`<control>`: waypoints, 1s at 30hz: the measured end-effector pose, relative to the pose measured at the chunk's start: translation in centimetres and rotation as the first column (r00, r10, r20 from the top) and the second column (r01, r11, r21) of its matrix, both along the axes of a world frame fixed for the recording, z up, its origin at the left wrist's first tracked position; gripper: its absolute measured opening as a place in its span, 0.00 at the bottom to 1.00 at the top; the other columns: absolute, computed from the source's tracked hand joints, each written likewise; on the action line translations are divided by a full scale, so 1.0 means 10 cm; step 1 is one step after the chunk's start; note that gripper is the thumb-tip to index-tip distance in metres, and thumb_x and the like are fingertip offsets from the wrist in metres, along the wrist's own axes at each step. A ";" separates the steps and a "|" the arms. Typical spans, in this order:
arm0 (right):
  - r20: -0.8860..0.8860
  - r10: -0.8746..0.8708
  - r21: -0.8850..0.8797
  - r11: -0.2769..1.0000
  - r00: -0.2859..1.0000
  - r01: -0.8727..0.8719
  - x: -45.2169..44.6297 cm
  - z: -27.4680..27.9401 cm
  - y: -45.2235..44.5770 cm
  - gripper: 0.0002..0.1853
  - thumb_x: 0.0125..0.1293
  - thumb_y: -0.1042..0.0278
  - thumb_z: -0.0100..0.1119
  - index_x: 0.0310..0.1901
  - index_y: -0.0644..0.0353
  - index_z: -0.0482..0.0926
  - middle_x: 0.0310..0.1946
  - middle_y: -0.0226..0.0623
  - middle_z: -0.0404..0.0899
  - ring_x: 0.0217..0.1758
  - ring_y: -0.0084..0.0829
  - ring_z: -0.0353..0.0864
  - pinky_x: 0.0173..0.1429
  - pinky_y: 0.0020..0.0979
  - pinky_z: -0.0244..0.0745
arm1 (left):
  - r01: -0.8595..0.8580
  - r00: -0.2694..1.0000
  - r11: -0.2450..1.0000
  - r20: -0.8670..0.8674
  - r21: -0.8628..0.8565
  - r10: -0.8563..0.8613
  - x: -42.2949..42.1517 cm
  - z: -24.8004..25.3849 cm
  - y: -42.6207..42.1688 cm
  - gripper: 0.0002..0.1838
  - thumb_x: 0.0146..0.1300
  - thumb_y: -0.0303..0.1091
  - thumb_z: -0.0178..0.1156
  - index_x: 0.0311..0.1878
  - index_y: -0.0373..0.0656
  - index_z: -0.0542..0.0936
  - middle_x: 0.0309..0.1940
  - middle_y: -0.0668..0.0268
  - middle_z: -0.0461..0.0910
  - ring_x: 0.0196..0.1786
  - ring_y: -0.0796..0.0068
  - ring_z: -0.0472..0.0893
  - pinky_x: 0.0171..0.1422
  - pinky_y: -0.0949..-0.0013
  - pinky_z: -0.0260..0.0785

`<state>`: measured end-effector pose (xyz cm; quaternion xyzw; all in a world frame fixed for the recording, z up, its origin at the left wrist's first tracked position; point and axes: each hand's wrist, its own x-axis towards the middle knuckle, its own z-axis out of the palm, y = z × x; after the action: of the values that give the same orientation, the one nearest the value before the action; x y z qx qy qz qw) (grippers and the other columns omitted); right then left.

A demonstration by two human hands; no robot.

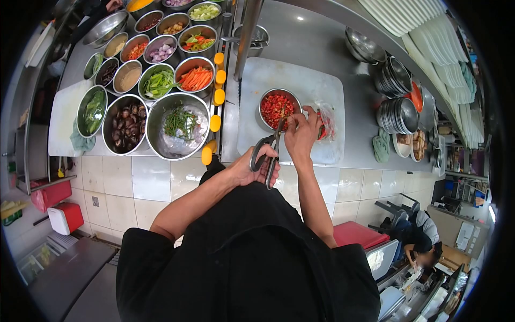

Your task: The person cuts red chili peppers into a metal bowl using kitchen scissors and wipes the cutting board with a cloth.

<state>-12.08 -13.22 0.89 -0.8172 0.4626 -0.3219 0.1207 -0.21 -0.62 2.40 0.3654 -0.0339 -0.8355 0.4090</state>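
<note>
My left hand (256,166) is wrapped round the handles of dark scissors (276,145), whose blades point up to the near rim of a metal bowl (261,121). Chopped red chilies (277,106) lie in that bowl. My right hand (301,131) is beside the bowl's right edge, its fingers pinched by the scissor tips; what they hold is too small to tell. Just right of this hand, a clear plastic bag (326,121) with red pieces lies on the white cutting board (322,80), which also bears the bowl.
Left of a metal post (249,37) stand several metal bowls, with carrot strips (196,79), mushrooms (124,124) and green stalks (179,121). Stacked bowls (397,115) and a green cloth (381,145) are at right. A person (424,236) is at lower right.
</note>
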 end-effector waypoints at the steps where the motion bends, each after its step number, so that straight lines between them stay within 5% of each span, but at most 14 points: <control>1: 0.005 0.006 0.002 1.000 1.000 -0.006 0.00 0.00 0.00 0.04 0.55 0.77 0.58 0.32 0.63 0.80 0.54 0.44 0.69 0.57 0.48 0.63 0.60 0.45 0.61 | 0.004 1.000 1.000 0.006 -0.001 -0.004 0.00 0.00 0.00 0.23 0.54 0.51 0.58 0.32 0.36 0.77 0.24 0.58 0.78 0.26 0.65 0.79 0.31 0.63 0.76; 13: 0.014 -0.006 0.004 1.000 1.000 0.006 -0.02 -0.08 -0.05 0.03 0.55 0.76 0.60 0.32 0.63 0.80 0.54 0.45 0.70 0.57 0.48 0.63 0.60 0.46 0.60 | -0.142 0.985 0.990 0.100 0.003 0.141 0.05 0.07 -0.02 0.13 0.54 0.37 0.65 0.30 0.36 0.77 0.20 0.62 0.76 0.22 0.73 0.78 0.23 0.72 0.72; 16: 0.027 -0.017 -0.008 1.000 1.000 0.017 -0.01 -0.08 -0.06 0.03 0.55 0.76 0.60 0.32 0.63 0.80 0.54 0.45 0.70 0.57 0.49 0.63 0.60 0.46 0.60 | -0.103 0.979 0.995 0.173 -0.014 0.104 0.01 0.02 -0.02 0.17 0.54 0.44 0.63 0.30 0.36 0.77 0.21 0.62 0.76 0.21 0.70 0.78 0.25 0.69 0.74; 19: 0.037 -0.024 -0.003 1.000 0.999 0.024 0.01 -0.05 -0.05 0.03 0.55 0.76 0.60 0.32 0.62 0.80 0.54 0.45 0.70 0.57 0.49 0.63 0.59 0.46 0.60 | -0.025 0.999 1.000 -0.025 0.017 0.025 0.04 0.00 0.01 0.19 0.55 0.47 0.59 0.30 0.36 0.77 0.22 0.60 0.77 0.22 0.67 0.78 0.28 0.65 0.75; 25: 0.024 0.008 0.016 1.000 1.000 -0.008 0.04 -0.07 -0.04 0.03 0.55 0.76 0.59 0.32 0.61 0.80 0.53 0.44 0.70 0.57 0.49 0.63 0.59 0.46 0.61 | -0.037 0.999 0.999 -0.014 -0.024 0.037 0.01 -0.03 -0.01 0.20 0.56 0.48 0.58 0.30 0.36 0.77 0.22 0.58 0.77 0.24 0.65 0.79 0.30 0.63 0.75; 30: 0.022 -0.010 0.021 1.000 1.000 0.010 0.03 -0.08 -0.05 0.03 0.55 0.76 0.59 0.32 0.62 0.80 0.54 0.43 0.69 0.57 0.48 0.63 0.59 0.46 0.61 | -0.099 0.981 0.995 0.166 -0.031 0.103 0.01 0.00 -0.02 0.19 0.56 0.48 0.60 0.30 0.37 0.76 0.21 0.60 0.76 0.23 0.66 0.78 0.28 0.63 0.74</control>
<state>-11.74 -13.72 0.12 -0.8100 0.4686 -0.3268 0.1326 -0.12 -0.86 2.39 0.4307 -0.0588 -0.7797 0.4506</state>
